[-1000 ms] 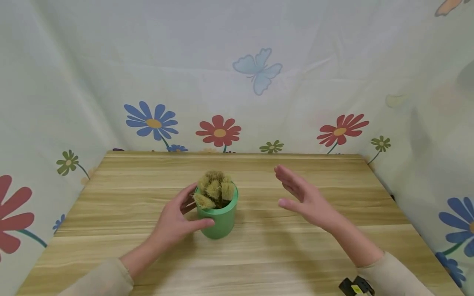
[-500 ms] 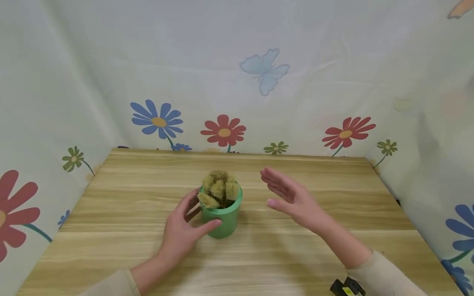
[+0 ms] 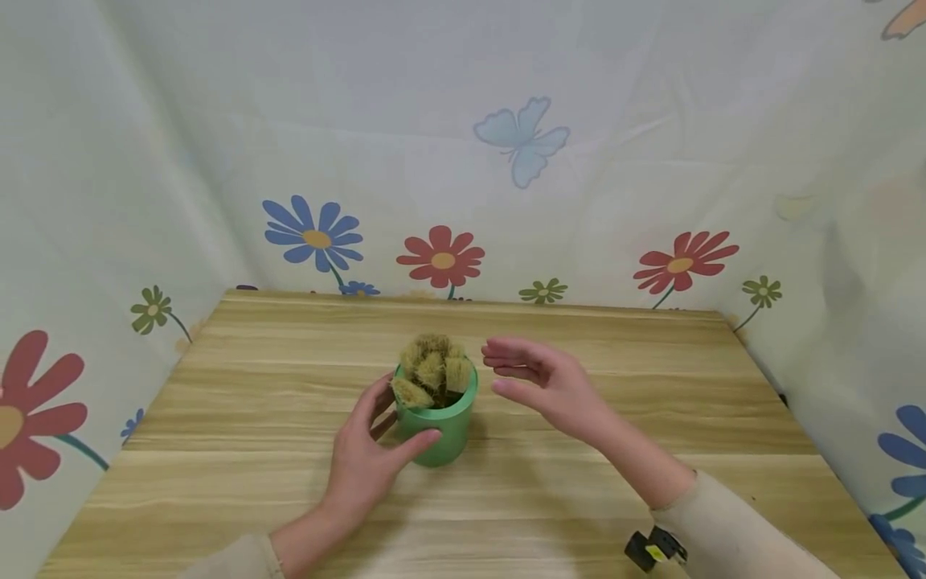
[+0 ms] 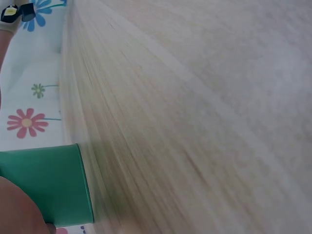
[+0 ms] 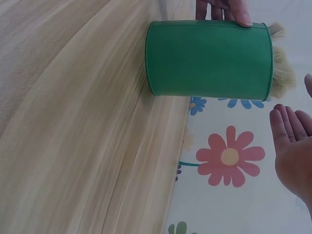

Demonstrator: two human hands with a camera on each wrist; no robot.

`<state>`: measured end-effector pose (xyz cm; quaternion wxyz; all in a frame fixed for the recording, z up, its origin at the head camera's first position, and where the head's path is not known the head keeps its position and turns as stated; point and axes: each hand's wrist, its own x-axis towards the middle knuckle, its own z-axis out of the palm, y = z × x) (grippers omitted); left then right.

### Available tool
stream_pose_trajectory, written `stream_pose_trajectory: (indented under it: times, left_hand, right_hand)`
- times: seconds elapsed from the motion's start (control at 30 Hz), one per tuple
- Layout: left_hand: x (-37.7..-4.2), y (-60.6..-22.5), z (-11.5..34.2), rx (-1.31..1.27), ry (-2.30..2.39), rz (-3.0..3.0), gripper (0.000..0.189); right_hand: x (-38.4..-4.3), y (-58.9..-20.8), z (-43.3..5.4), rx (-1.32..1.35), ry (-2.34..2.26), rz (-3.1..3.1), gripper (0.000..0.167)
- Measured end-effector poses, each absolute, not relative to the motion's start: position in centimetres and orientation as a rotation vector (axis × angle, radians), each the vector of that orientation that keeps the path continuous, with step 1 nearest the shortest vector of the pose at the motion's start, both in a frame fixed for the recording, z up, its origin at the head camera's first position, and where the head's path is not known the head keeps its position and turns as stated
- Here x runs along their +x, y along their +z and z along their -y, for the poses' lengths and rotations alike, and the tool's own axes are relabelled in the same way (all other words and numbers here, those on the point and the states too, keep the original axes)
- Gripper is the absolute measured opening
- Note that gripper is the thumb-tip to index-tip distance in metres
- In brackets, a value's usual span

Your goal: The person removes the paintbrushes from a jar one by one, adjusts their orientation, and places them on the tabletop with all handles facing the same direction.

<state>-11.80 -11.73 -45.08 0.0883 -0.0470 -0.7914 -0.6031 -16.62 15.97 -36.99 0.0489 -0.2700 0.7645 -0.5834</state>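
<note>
A green cylindrical container [image 3: 450, 438] stands upright on the wooden table, with several tan bristle brush heads [image 3: 432, 371] poking out of its top. My left hand [image 3: 362, 470] holds its left side, thumb on the front and fingers curving behind. In the left wrist view, that hand [image 4: 17, 209] covers part of the green wall [image 4: 53, 187]. To the right of the rim hovers my right hand [image 3: 553, 388], fingers extended and slightly bent, thumb apart, touching nothing. The right wrist view shows a gap between the right hand [image 5: 295, 158] and the bristles [image 5: 282, 73].
The wood-grain table [image 3: 304, 338] spreads around the container. Behind and at both sides hangs a white cloth [image 3: 347, 145] printed with flowers and a butterfly. A small black device [image 3: 654, 549] sits at the right sleeve.
My right hand has come leftward, closer to the container's rim. The left hand keeps its hold, and the container stays put on the table while the head view shifts slightly.
</note>
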Motion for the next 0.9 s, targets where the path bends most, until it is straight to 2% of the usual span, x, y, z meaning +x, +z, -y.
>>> stream_pose_trajectory:
  times: [0.3,0.9]
  left_hand:
    - [-11.8,-45.1,11.7,-0.141,-1.787,2.354,0.096]
    - [-11.9,-45.1,11.7,-0.161,-1.765,2.371,0.094]
  right_hand:
    - [-17.2,-37.0,-14.7,-0.881,-1.789,-2.342,0.039]
    - [-17.9,-37.3,-12.4,-1.023,-1.687,-2.620,0.029]
